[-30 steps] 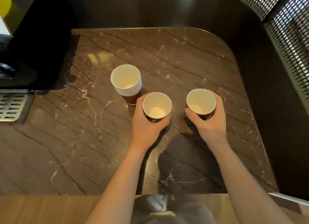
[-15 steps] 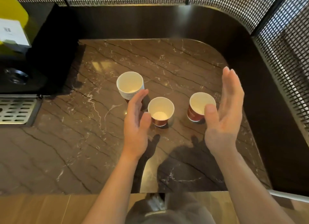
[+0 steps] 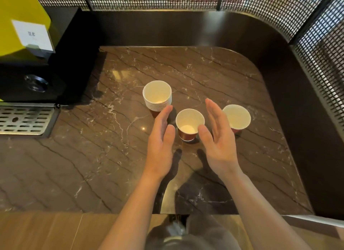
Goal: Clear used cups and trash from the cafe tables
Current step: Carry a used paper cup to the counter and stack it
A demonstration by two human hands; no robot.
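Observation:
Three groups of red paper cups with white insides stand on the brown marble counter. A stack of several nested cups is at the back left. One single cup stands in the middle and another single cup to its right. My left hand and my right hand hover on either side of the middle cup, palms facing each other, fingers straight. Neither hand holds anything. My right hand partly hides the right cup.
A black and yellow drinks machine with a white label stands at the back left above a metal drip grate. A dark raised wall and metal mesh close the counter's back and right. A wooden ledge runs along the front.
One second ago each hand gripped a single cup. Both let go and opened. My right hand has since moved left, from the right cup to beside the middle cup.

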